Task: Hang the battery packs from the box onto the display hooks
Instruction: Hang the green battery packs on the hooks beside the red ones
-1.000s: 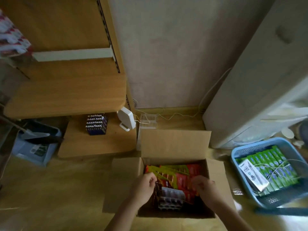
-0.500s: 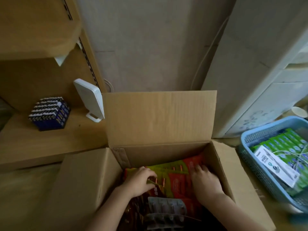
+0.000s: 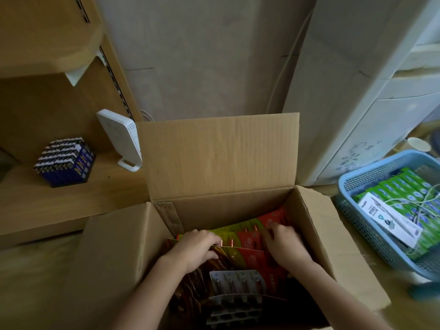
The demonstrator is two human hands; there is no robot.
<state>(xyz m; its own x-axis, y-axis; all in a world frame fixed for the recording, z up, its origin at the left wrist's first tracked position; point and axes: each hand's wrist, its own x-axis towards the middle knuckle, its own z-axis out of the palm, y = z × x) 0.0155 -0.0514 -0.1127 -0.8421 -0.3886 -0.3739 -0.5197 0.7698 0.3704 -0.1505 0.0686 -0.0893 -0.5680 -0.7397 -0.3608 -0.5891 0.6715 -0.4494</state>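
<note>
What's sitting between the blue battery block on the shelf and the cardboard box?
In the head view, a white router stands on the shelf between the battery block and the box.

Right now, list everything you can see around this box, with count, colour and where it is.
box: one, brown cardboard, centre, flaps open
battery packs: many, red and green cards, standing in the box
grey packs: a few, grey, near side of the box
shelf: one unit, wood, left
battery block: one, dark blue, on the lower shelf
white device: one, white, leaning at the shelf's right end
basket: one, blue, right of the box
green boxes: several, green, in the basket
white carton: one, white, on top of the green boxes
cabinet: one, pale, back right
left hand: in the box, fingers on the packs
right hand: in the box, fingers on the packs
</note>
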